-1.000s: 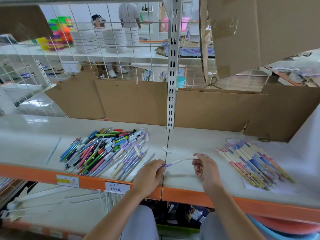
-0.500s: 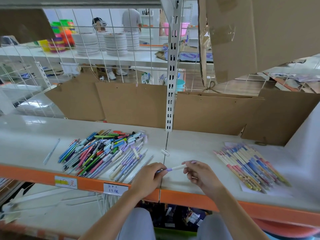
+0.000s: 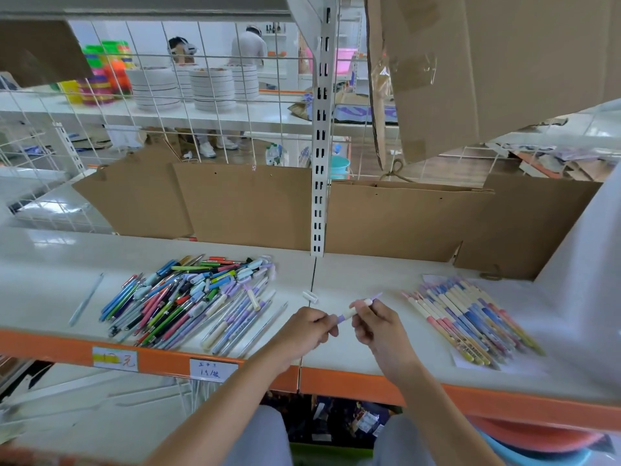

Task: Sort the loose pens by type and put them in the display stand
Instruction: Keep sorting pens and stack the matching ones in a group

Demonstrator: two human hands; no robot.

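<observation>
Both my hands hold one cream and purple pen [image 3: 349, 312] over the white shelf [image 3: 369, 348]. My left hand [image 3: 305, 329] grips its lower purple end. My right hand [image 3: 376, 326] pinches the upper part, whose purple tip sticks out past my fingers. A mixed pile of loose pens [image 3: 188, 297] in many colours lies to the left. A sorted row of pastel pens [image 3: 470, 322] lies on white paper to the right. No display stand shows in view.
A small white cap [image 3: 309, 295] lies just beyond my hands. One clear pen [image 3: 85, 299] lies alone far left. Cardboard sheets [image 3: 242, 203] stand along the shelf back, split by a white slotted upright [image 3: 319, 163]. The orange shelf edge [image 3: 369, 385] carries price labels.
My hands have drawn closer together along the pen, and the right hand now pinches it nearer the middle. The piles have not moved.
</observation>
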